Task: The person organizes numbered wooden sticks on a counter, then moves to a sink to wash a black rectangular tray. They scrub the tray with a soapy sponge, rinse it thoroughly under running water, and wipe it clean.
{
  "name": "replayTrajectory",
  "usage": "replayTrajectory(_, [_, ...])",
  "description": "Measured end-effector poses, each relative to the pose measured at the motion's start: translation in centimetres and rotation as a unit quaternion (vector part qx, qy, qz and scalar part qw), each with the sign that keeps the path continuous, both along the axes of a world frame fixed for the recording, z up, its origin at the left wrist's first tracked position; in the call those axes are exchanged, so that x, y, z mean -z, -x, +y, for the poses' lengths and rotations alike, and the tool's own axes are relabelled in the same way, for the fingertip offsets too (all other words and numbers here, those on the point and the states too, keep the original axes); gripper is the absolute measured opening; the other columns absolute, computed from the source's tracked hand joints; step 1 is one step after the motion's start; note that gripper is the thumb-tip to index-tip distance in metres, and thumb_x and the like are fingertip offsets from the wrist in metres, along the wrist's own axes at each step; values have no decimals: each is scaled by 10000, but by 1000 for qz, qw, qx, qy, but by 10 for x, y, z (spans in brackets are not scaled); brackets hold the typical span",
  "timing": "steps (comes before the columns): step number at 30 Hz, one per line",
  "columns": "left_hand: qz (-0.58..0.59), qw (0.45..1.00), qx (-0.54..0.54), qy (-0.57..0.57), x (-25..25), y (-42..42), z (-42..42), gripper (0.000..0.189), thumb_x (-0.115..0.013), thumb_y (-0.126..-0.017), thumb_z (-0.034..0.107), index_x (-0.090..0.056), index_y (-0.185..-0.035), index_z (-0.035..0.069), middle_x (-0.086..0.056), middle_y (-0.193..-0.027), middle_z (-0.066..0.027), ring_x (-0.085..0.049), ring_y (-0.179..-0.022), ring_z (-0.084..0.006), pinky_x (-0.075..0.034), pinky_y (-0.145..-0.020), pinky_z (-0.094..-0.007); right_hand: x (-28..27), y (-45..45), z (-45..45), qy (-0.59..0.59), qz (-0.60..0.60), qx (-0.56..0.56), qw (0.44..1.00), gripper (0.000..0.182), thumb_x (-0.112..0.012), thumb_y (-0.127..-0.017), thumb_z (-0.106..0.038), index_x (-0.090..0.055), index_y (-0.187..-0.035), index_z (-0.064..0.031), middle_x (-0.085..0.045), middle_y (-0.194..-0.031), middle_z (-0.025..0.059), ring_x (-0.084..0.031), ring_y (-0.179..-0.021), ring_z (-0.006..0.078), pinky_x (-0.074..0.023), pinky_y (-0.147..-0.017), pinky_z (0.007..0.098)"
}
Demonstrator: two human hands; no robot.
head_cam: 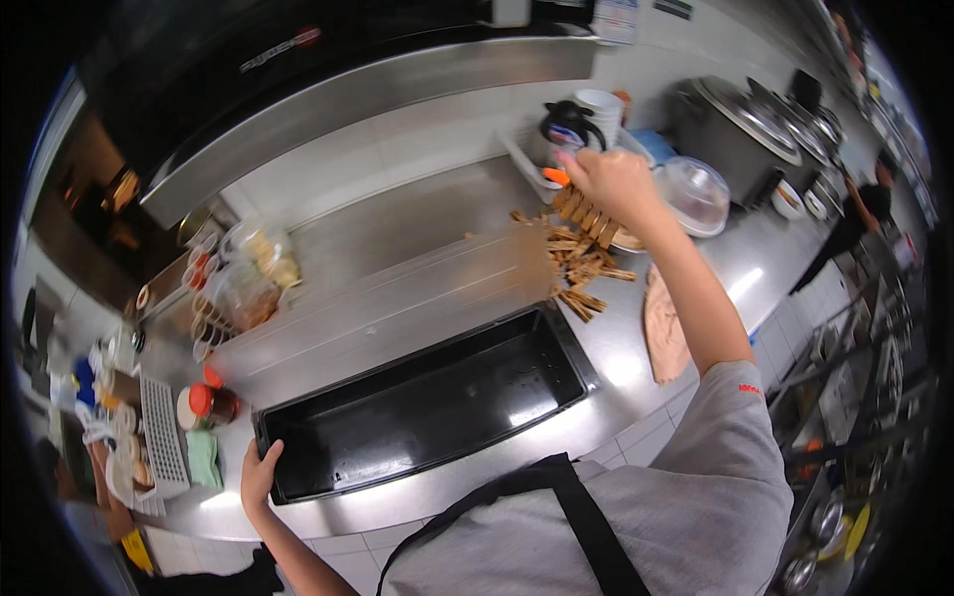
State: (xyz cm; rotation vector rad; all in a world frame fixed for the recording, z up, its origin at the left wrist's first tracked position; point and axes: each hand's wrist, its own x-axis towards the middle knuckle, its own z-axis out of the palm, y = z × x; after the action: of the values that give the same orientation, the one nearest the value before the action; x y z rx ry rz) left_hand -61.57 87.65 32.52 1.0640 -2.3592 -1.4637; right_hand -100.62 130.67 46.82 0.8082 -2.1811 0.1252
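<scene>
My left hand [261, 471] grips the left end of a long black tray [417, 402], thumb over the rim. The tray looks wet inside and holds no pieces. At the upper right my right hand [611, 182] is closed on an orange-handled tool [556, 176]; its lower part is hidden. A row of wooden clothespin-like pieces [589, 216] hangs just under that hand. Below it, more narrow brown wooden pieces [585, 261] lie in a loose heap on the steel counter. A long transparent cover or panel [387, 313] lies behind the tray.
A peach cloth [663, 328] lies right of the tray. Beyond the heap stand a plastic basket [525, 160], a domed clear lid [693, 190] and a large pot [715, 127]. Red-capped jars [212, 402] and a green cloth [203, 456] are at left. Another person [857, 216] stands far right.
</scene>
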Motion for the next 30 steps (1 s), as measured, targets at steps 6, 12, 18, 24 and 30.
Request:
replayTrajectory(6, [8, 999, -13, -51, 10, 16, -16, 707, -456, -822, 506, -404, -1187, -97, -458, -1199, -165, -408, -1126, -201, -264, -960, -268, 68, 9, 23, -1, 9, 29, 1000, 406, -516, -797, -386, -568, -562, -59, -547, -516, 119, -561, -461, 265, -454, -457, 360])
replayTrajectory(12, [55, 997, -11, -60, 13, 13, -16, 802, -374, -818, 588, -360, -1213, -110, -402, -1257, -168, -366, -1176, -212, -222, -993, -265, 50, -28, -39, 85, -99, -92, 987, 372, -429, -857, -346, -606, -835, -19, -570, -775, 137, -537, -823, 294, -400, -729, 383])
replayTrajectory(18, [213, 846, -9, -489, 40, 11, -33, 749, -395, -777, 631, -500, -1110, -31, -606, -955, -113, -591, -835, -232, -471, -765, -296, 54, -81, -72, 187, -345, -171, 904, 506, -258, -904, -392, -611, -933, -31, -600, -857, 99, -473, -1002, 252, -171, -981, 416])
replayTrajectory(24, [378, 876, -122, -275, 37, 7, -20, 925, -386, -708, 718, -431, -1135, -102, -530, -1096, -176, -509, -1018, -237, -389, -899, -313, 56, -148, 1, 444, -373, -207, 788, 581, -152, -918, -409, -476, -1175, -2, -606, -980, 108, -430, -1106, 208, -155, -1019, 338])
replayTrajectory(30, [229, 858, -37, -458, 23, 1, -17, 697, -474, -778, 546, -427, -1189, -15, -487, -1171, -114, -470, -1062, -238, -336, -936, -303, 130, -164, 32, 469, -550, 24, 690, 657, -312, -857, -547, -462, -1182, 4, -508, -1143, 143, -437, -1076, 212, -274, -949, 308])
